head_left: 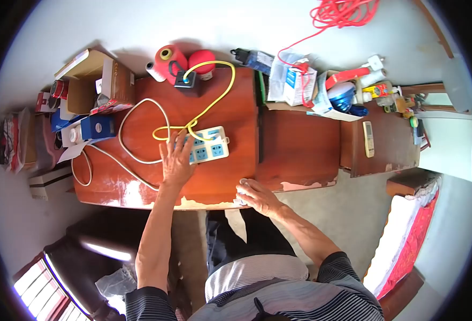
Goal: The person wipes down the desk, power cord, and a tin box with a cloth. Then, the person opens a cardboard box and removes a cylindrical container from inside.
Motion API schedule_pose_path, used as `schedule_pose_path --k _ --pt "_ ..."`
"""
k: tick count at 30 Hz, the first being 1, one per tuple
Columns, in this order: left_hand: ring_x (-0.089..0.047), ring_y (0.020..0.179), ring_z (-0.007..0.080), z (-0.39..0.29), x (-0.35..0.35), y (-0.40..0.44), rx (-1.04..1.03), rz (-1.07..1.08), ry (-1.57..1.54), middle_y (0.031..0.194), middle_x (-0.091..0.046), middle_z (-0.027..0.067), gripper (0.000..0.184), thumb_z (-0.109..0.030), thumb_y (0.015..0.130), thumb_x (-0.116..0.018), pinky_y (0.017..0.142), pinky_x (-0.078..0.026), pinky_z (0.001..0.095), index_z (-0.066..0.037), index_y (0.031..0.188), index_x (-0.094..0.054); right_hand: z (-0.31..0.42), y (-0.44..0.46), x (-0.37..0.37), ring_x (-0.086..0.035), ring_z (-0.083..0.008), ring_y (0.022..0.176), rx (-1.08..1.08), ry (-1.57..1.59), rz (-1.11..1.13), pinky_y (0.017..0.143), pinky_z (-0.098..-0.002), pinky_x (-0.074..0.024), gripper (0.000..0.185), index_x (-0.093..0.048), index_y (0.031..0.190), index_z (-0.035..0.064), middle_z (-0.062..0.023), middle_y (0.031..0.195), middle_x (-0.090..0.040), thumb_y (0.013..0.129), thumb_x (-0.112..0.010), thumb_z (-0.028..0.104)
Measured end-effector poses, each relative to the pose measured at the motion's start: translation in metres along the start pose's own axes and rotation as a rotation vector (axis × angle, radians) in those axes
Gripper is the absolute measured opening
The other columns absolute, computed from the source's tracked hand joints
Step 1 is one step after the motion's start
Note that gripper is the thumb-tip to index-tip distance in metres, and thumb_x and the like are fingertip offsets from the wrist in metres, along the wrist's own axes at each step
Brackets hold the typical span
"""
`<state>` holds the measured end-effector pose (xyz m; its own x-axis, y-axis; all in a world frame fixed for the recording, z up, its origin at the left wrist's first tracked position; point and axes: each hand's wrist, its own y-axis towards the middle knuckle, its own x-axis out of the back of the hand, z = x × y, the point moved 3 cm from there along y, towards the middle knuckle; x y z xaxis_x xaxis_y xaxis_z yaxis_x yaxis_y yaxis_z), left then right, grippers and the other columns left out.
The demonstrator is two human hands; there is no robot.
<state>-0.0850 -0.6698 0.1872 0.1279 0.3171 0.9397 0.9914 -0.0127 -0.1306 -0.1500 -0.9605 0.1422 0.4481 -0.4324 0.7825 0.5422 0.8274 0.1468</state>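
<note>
The left hand point(178, 159), fingers spread, touches the left end of the power strip point(209, 145) on the bench point(220, 187). The strip's long axis slants up and rightward from it. The right hand point(260, 198), farther off at the front edge, curls round something small and pale, mostly hidden.

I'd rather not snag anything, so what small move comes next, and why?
Probably ease the yellow cable off the power strip with the left hand: the cable lies across the strip's top, close to that hand's fingers.
</note>
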Motion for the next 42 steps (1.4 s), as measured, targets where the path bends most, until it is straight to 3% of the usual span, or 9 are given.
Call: schedule_pose_path --k 5,13,20,25,28,33,35,38,42 --pt "-0.03 0.148 0.0344 -0.024 0.019 -0.03 0.04 -0.109 0.049 0.156 -0.04 0.0104 0.092 -0.012 0.066 -0.088 0.114 -0.024 0.0713 -0.018 0.148 -0.046 -0.006 -0.019 0.018 -0.052 -0.0299 0.128 -0.132 -0.031 -0.02 0.108 -0.0428 -0.0482 0.033 -0.065 0.113 0.0085 -0.0078 0.131 -0.054 0.081 -0.071 0.011" --pt "-0.058 0.121 0.041 -0.078 -0.035 -0.152 0.11 -0.304 -0.488 0.129 -0.061 0.0197 0.054 -0.005 0.082 -0.073 0.104 -0.047 0.0461 -0.006 0.134 -0.056 -0.002 -0.088 0.014 -0.056 -0.0357 0.117 -0.654 0.307 -0.506 0.103 -0.0425 -0.0456 0.04 -0.067 0.115 0.0053 -0.014 0.124 -0.057 0.077 -0.063 -0.006" --pt "-0.063 0.114 0.0217 -0.179 -0.12 -0.151 0.479 0.224 -1.456 0.129 -0.064 0.0148 0.06 -0.026 0.095 -0.071 0.096 -0.052 0.0358 0.001 0.143 -0.048 0.006 -0.154 0.029 -0.061 -0.026 0.108 -0.966 0.637 -0.666 0.095 -0.0341 -0.0481 0.029 -0.065 0.118 0.0002 -0.0126 0.118 -0.062 0.089 -0.058 0.0" --pt "-0.053 0.129 0.029 -0.217 -0.169 -0.093 0.581 0.224 -1.247 0.146 -0.048 0.0221 0.082 -0.032 0.091 -0.073 0.102 -0.05 0.0414 0.003 0.153 -0.032 -0.006 -0.182 0.066 -0.058 -0.0108 0.096 -1.006 0.791 -0.689 0.084 -0.0269 -0.0497 0.033 -0.062 0.124 -0.0003 -0.0034 0.111 -0.061 0.091 -0.058 -0.003" --pt "-0.038 0.138 0.0479 -0.236 -0.186 -0.053 0.443 -0.091 -0.657 0.148 -0.04 0.0315 0.105 -0.042 0.081 -0.079 0.117 -0.031 0.0506 0.002 0.156 -0.021 -0.026 -0.204 0.092 -0.057 -0.0101 0.091 -1.031 0.816 -0.633 0.08 -0.026 -0.05 0.033 -0.062 0.124 -0.0008 -0.003 0.11 -0.061 0.091 -0.058 -0.003" --pt "-0.039 0.137 0.0505 -0.245 -0.204 -0.004 0.796 -0.384 -0.626 0.153 -0.036 0.0341 0.108 -0.049 0.082 -0.079 0.115 -0.033 0.0535 0.001 0.157 -0.018 -0.085 -0.279 0.111 -0.063 -0.018 0.106 -1.079 0.974 -0.551 0.092 -0.03 -0.0505 0.032 -0.063 0.122 0.0012 -0.0099 0.128 -0.061 0.09 -0.061 0.002" --pt "-0.042 0.137 0.0474 -0.231 -0.221 0.008 0.958 -0.314 -0.533 0.153 -0.036 0.0344 0.103 -0.057 0.086 -0.071 0.113 -0.035 0.0529 0.0 0.157 -0.022 -0.098 -0.294 0.139 -0.06 -0.0109 0.082 -0.989 0.86 -0.515 0.067 -0.0236 -0.0499 0.036 -0.06 0.124 0.0015 -0.0045 0.101 -0.064 0.088 -0.058 -0.004" --pt "-0.048 0.132 0.0502 -0.227 -0.194 0.036 1.2 0.031 -0.538 0.151 -0.04 0.0342 0.101 -0.062 0.091 -0.061 0.109 -0.041 0.0538 -0.004 0.16 -0.015 -0.113 -0.314 0.188 -0.064 -0.0161 0.101 -0.954 0.761 -0.367 0.087 -0.0282 -0.0531 0.035 -0.062 0.12 -0.0004 -0.0079 0.121 -0.062 0.086 -0.058 -0.004" --pt "-0.048 0.128 0.0574 -0.24 -0.22 0.022 1.159 -0.133 -0.242 0.144 -0.042 0.0418 0.097 -0.061 0.09 -0.063 0.108 -0.041 0.0574 -0.023 0.163 -0.012 -0.123 -0.318 0.224 -0.064 -0.0188 0.108 -1.054 0.831 -0.248 0.097 -0.0307 -0.0509 0.031 -0.064 0.117 -0.0011 -0.0086 0.126 -0.061 0.086 -0.059 -0.003"
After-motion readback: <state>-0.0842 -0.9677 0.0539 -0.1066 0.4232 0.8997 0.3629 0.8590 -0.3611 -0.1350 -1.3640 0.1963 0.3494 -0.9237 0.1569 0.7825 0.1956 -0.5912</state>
